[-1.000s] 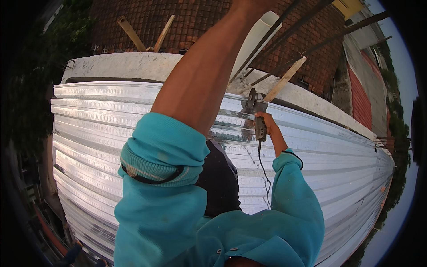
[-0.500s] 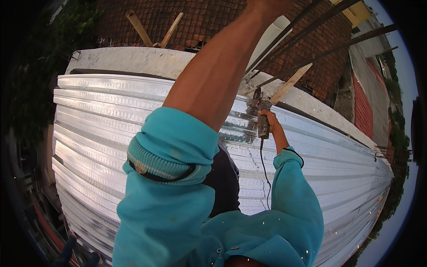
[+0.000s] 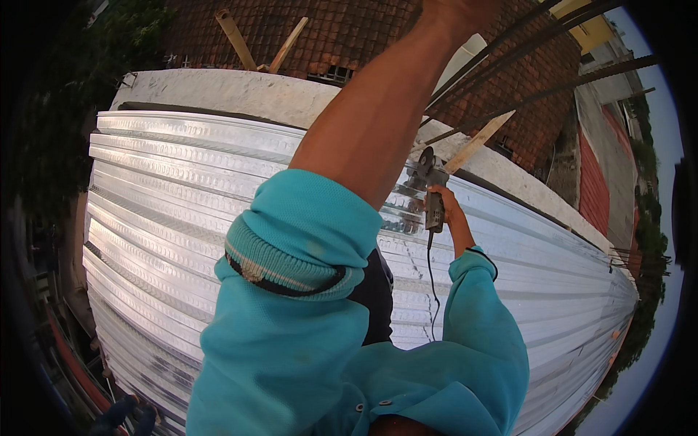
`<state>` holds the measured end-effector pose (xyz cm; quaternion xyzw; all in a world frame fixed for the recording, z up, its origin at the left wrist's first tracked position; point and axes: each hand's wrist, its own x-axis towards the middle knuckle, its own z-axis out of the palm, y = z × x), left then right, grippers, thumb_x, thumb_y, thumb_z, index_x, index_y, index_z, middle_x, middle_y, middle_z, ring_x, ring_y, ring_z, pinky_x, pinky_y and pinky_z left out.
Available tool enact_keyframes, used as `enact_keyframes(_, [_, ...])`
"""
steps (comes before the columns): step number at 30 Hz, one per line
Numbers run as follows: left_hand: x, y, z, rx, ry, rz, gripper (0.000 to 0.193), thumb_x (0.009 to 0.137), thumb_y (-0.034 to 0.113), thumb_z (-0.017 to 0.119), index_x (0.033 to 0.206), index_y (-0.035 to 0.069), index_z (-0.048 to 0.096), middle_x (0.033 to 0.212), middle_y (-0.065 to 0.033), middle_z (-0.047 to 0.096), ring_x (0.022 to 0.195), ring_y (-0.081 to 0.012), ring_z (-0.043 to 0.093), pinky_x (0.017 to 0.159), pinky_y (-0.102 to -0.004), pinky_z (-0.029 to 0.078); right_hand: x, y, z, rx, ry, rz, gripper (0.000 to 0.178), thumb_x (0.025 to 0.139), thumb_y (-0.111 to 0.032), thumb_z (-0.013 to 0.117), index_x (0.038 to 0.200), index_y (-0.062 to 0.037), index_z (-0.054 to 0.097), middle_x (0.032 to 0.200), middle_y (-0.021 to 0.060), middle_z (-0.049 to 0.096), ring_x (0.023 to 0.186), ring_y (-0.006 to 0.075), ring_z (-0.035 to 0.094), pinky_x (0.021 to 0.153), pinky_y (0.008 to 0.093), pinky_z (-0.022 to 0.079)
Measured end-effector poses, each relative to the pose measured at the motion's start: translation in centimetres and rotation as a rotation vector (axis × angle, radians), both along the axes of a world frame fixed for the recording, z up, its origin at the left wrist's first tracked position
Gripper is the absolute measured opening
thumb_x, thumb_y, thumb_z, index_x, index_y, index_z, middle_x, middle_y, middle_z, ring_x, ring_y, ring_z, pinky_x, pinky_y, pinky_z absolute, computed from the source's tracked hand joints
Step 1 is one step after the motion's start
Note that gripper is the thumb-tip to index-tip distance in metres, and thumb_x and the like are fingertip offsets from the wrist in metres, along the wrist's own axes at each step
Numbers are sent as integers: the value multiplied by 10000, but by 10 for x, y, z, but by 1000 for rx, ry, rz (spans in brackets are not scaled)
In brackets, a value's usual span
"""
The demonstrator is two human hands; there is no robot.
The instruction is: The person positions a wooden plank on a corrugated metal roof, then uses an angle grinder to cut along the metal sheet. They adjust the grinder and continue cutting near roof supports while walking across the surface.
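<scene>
My right hand (image 3: 449,206) is wrapped around the grey body of an angle grinder (image 3: 435,211), whose round disc (image 3: 427,157) points up and away from me. A black cord (image 3: 430,276) runs from its rear end toward my body. My left arm stretches up across the middle of the view, its turquoise sleeve pushed up to the forearm. At the top edge, my left hand (image 3: 462,13) is partly cut off beside dark ribbed steel bars (image 3: 502,54); its fingers are hidden. Below both arms lies ribbed silvery metal decking (image 3: 167,196).
A pale concrete beam (image 3: 225,91) borders the decking's far side. One wooden board (image 3: 480,142) leans by the grinder, and two wooden pieces (image 3: 236,42) stand farther left. Beyond is a tiled roof (image 3: 349,33). Another person's legs (image 3: 127,414) show at the lower left.
Sparks that flew around the grinder and toward me are gone. The grinder's disc shows more plainly, slightly tilted. My view has shifted a little, with my left arm farther right.
</scene>
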<state>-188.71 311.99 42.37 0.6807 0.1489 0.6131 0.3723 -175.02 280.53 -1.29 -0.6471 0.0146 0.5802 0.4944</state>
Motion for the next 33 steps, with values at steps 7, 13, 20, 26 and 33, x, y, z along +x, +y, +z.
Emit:
enact_keyframes(7, [-5,-3,4,-37,71,26,401,1022,368,562,1007,-17,675,841,-305,691,867,-491,689,741,-567,536,4,10,1,-8,-49,-7,331,821,-259,760,1004,-3,655,779,139,691,647,268,689,614,412,606])
enact_keyframes(13, [-5,-1,2,-33,77,19,379,1020,363,561,1038,0,673,857,-313,691,875,-503,685,752,-588,535,3,8,9,-28,-57,-1,336,821,-257,760,1012,-2,651,786,141,690,642,269,688,614,420,609])
enact_keyframes(20, [-10,-2,4,-76,103,-20,349,1021,346,552,1065,20,672,902,-303,699,898,-501,684,774,-599,529,2,9,13,-51,-36,32,341,821,-254,760,1021,-2,647,793,143,689,637,269,686,614,429,612])
enact_keyframes(26, [-4,-2,2,-48,56,-25,351,1012,343,549,1069,21,677,903,-296,701,909,-496,684,777,-584,535,6,1,3,-56,-7,49,318,827,-257,744,994,-8,638,786,152,686,615,272,683,591,428,610])
enact_keyframes(33, [-7,-3,4,-65,67,-25,362,1010,359,555,1064,24,679,895,-300,698,911,-502,681,773,-586,531,13,9,-7,-93,-60,55,322,828,-269,729,999,-23,611,762,155,677,591,272,672,560,419,603])
